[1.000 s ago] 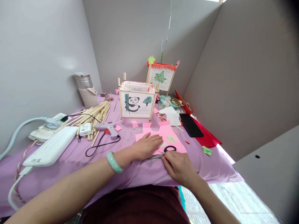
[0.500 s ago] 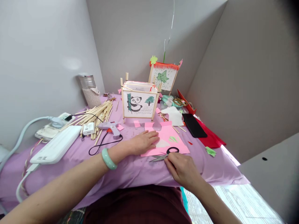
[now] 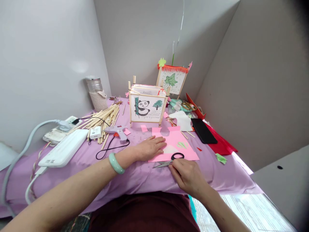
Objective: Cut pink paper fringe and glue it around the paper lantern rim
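My left hand (image 3: 150, 147), with a green bangle at the wrist, lies flat with fingers stretched out on the left edge of a pink paper sheet (image 3: 178, 145) on the purple tablecloth. My right hand (image 3: 187, 175) rests closed at the near edge of that sheet, its fingers on the handles of black-handled scissors (image 3: 170, 160). The scissors lie on the cloth with their blades pointing left. Small green cut-outs lie on the pink sheet.
A panda-drawn stick-frame lantern (image 3: 147, 104) stands behind the sheet, a second lantern (image 3: 172, 79) farther back. To the left lie a glue gun (image 3: 118, 130), a bundle of sticks (image 3: 103, 117), a white power strip (image 3: 64, 148) and a jar (image 3: 96, 91). A black phone (image 3: 204, 130) and red paper (image 3: 223, 145) lie to the right.
The view has shifted, so everything sits a little further right. My left hand slid slightly off the pink sheet towards its left edge. My right hand stays at the scissors.
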Motion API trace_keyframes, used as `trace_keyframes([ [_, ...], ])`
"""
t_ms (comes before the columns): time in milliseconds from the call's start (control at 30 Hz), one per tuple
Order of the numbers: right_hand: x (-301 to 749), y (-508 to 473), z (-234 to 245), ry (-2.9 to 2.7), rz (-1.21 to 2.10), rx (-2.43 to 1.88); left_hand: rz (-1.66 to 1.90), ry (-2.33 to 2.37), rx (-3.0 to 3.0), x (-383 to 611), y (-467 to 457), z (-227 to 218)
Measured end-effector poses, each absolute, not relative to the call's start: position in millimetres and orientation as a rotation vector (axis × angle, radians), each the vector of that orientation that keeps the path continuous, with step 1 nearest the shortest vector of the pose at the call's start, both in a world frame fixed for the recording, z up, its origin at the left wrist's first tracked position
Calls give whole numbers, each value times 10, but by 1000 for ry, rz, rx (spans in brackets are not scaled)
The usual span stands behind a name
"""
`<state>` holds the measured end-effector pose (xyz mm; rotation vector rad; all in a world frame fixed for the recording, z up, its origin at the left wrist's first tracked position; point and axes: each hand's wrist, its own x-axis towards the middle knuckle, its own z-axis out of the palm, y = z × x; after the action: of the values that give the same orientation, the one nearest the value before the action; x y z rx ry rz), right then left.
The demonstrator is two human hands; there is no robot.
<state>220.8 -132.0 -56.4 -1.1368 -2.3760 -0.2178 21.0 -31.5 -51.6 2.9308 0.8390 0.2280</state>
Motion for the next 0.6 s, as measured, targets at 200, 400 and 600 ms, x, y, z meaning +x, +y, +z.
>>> trace_keyframes([
  [200,2146,-1298,-589,-2382,-216,-1177,229,833,2946,213,-318,-514],
  [400,2105,-1294,-606,-2407,-193,-1171,233,824,2946,207,-314,-506],
  [600,2095,-1320,-609,-2379,-187,-1170,246,838,2948,199,-326,-507],
])
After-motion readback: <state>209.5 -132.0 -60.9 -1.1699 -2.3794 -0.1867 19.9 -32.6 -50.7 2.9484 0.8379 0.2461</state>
